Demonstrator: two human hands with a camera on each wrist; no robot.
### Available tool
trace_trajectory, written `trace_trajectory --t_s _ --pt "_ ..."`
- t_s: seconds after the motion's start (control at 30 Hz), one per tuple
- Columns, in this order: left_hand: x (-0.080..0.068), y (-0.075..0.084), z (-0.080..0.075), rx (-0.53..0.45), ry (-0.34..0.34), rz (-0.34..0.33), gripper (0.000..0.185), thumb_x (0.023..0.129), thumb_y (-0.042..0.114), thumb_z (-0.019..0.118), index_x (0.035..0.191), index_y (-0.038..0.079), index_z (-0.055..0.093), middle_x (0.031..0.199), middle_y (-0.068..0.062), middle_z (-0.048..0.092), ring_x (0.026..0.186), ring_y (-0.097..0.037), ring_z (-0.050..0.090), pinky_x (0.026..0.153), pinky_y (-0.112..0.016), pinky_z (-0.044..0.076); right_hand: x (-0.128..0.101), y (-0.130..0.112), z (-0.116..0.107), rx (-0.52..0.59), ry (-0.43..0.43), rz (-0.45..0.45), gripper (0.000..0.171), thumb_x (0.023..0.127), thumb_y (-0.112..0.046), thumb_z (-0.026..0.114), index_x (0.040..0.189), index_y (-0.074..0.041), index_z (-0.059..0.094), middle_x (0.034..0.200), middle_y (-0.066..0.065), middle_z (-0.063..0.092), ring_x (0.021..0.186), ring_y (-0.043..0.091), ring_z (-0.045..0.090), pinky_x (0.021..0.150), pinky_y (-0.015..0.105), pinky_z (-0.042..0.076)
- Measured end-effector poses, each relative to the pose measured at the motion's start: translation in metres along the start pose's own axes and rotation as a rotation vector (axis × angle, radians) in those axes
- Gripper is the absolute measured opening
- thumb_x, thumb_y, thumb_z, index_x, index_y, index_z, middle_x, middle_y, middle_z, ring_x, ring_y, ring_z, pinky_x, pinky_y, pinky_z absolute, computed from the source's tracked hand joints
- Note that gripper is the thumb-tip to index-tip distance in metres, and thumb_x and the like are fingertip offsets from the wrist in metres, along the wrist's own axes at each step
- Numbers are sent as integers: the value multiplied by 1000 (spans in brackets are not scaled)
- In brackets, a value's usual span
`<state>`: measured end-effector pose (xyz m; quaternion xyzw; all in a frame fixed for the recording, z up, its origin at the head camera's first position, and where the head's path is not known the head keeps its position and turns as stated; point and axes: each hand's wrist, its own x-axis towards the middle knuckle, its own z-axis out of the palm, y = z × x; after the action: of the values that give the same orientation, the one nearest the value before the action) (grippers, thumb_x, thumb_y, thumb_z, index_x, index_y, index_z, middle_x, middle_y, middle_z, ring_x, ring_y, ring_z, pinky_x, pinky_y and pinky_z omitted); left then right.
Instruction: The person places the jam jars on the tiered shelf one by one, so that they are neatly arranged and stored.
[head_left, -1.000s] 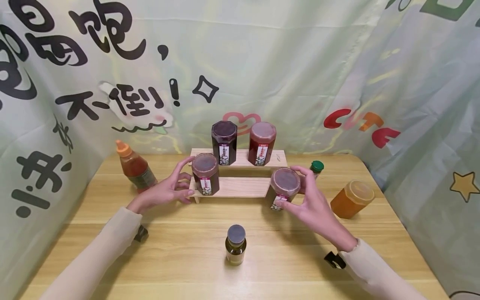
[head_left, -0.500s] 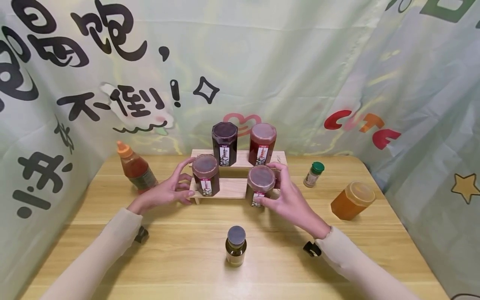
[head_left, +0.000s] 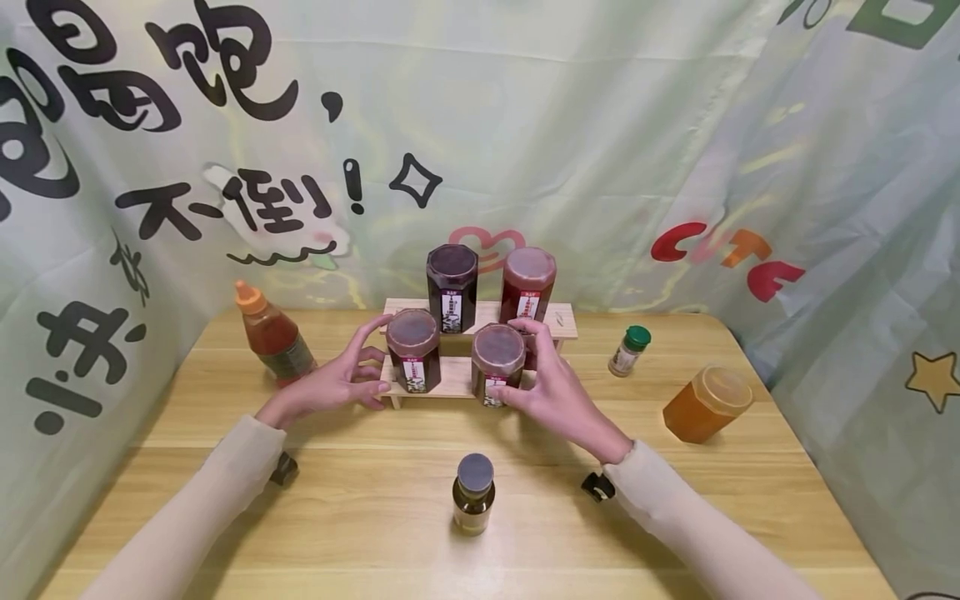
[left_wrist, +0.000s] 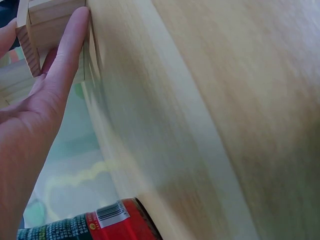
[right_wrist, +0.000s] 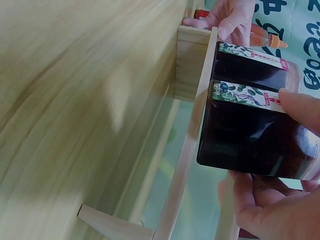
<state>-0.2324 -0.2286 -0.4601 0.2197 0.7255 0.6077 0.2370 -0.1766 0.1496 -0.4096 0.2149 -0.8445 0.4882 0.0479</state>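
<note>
My right hand [head_left: 551,379] grips a dark jam jar [head_left: 498,354] with a greyish lid, thumb in front and fingers behind. In the right wrist view its base is close over the lower step, beside another dark jam jar [head_left: 414,342]. My left hand [head_left: 341,379] holds the left end of a two-step wooden rack [head_left: 453,379]. Its thumb is near the front corner, and a finger [left_wrist: 70,42] reaches along the end piece in the left wrist view. On the upper step stand a deep purple jam jar [head_left: 452,283] and a red jam jar [head_left: 528,279].
A sauce bottle [head_left: 273,333] with an orange cap stands just left of my left hand. A small dark bottle [head_left: 473,496] is in front of the rack. To the right are a green-capped shaker [head_left: 628,350] and an amber jar [head_left: 705,404]. A printed curtain [head_left: 600,150] hangs behind.
My right hand has carried its jam jar leftward from the rack's right end to beside the left jar. The left hand stays at the rack's end.
</note>
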Motion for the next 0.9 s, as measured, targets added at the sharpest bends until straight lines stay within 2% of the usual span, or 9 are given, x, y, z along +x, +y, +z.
trace_trajectory --t_s 0.17,0.37,0.6,0.73,0.8,0.9 --pt "1 -1 0 5 -2 5 113 103 -3 72 172 48 -1 147 -36 37 123 -48 63 88 -59 65 3 2 3 46 -13 1 98 85 -1 94 160 -16 33 145 19 60 132 35 63 110 53 56" --pt "1 -2 0 12 -4 11 113 103 -3 72 173 45 -2 147 -36 37 123 -48 63 88 -60 65 7 3 3 59 -18 2 98 85 -2 94 163 -16 37 145 18 59 132 35 63 111 53 55" --pt "1 -1 1 -3 -1 4 113 103 -4 72 172 48 -1 144 -34 40 122 -47 64 88 -59 66 11 7 3 -61 14 -57 100 83 -10 98 166 -14 43 157 12 54 137 30 58 113 48 53" --pt "0 -1 1 2 -3 10 113 103 -4 71 173 46 -2 144 -35 40 121 -48 64 88 -60 65 12 11 3 -134 32 -80 99 84 -18 97 166 -19 42 152 10 60 129 28 63 106 47 57" --pt "0 0 1 -1 -3 11 113 103 -5 71 173 46 -1 143 -35 40 121 -48 64 87 -60 66 13 12 3 -142 39 -82 98 84 -19 97 165 -20 42 147 10 64 122 27 67 99 45 61" --pt "0 0 0 2 -6 13 112 103 -4 71 173 46 -2 145 -35 40 123 -48 64 88 -60 65 14 12 3 -139 43 -84 99 83 -18 98 165 -20 43 144 11 65 118 27 69 97 44 62"
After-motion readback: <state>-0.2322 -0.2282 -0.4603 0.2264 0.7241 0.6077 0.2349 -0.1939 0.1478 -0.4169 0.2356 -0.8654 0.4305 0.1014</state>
